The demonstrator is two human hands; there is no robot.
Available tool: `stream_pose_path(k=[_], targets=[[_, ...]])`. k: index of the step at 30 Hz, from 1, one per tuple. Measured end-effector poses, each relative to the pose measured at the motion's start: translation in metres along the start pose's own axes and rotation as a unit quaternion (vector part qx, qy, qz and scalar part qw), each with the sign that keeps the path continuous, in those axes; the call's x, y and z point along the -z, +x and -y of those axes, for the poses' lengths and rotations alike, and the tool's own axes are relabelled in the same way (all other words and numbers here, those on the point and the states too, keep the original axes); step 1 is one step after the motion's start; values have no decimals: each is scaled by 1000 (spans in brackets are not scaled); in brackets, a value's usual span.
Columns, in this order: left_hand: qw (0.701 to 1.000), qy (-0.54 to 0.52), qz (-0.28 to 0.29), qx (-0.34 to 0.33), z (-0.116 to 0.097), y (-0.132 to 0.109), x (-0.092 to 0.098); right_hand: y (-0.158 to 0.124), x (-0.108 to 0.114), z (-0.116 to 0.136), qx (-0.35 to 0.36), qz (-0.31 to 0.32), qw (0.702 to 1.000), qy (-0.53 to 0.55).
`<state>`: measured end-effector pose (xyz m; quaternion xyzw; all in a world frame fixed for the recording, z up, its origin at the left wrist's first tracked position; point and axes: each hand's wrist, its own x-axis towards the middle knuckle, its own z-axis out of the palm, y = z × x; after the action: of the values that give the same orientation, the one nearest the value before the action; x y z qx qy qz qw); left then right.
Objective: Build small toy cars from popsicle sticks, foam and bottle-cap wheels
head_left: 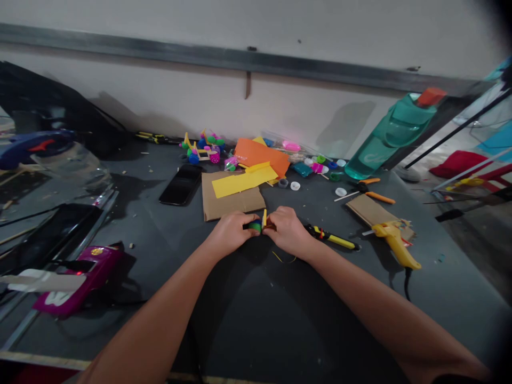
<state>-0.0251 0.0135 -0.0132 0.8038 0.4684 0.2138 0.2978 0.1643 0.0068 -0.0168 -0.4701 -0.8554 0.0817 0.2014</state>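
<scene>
My left hand [230, 232] and my right hand [287, 230] meet at the middle of the dark table [256, 309], fingers curled. Between them they pinch a small craft piece [258, 224] made of a green and blue bottle cap with a short yellow stick standing up from it. Both hands grip it from opposite sides, just in front of a brown cardboard sheet [232, 200]. A thin yellow rubber band [285, 260] lies on the table below my right hand.
A black phone [182, 184] lies left of the cardboard, with yellow [244, 180] and orange paper [262, 154] behind. Bottle caps [316, 168], a cutter [332, 238], a yellow glue gun [396, 240], pliers [374, 193] and a teal bottle [390, 136] sit right. A pink case [80, 280] is at the left.
</scene>
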Motion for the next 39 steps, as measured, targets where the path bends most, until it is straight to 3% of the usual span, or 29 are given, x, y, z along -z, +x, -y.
stream_pose_path(k=[13, 22, 30, 39], targets=[[1000, 16, 2, 2, 1, 0, -1, -1, -1, 0, 18, -12, 1000, -10], [1000, 1, -11, 14, 1, 0, -2, -1, 1, 0, -38, 9, 999, -5], [1000, -7, 1, 11, -1, 0, 4, 2, 10, 4, -39, 33, 999, 11], [1000, 11, -10, 17, -4, -1, 2, 0, 6, 4, -43, -6, 999, -11]])
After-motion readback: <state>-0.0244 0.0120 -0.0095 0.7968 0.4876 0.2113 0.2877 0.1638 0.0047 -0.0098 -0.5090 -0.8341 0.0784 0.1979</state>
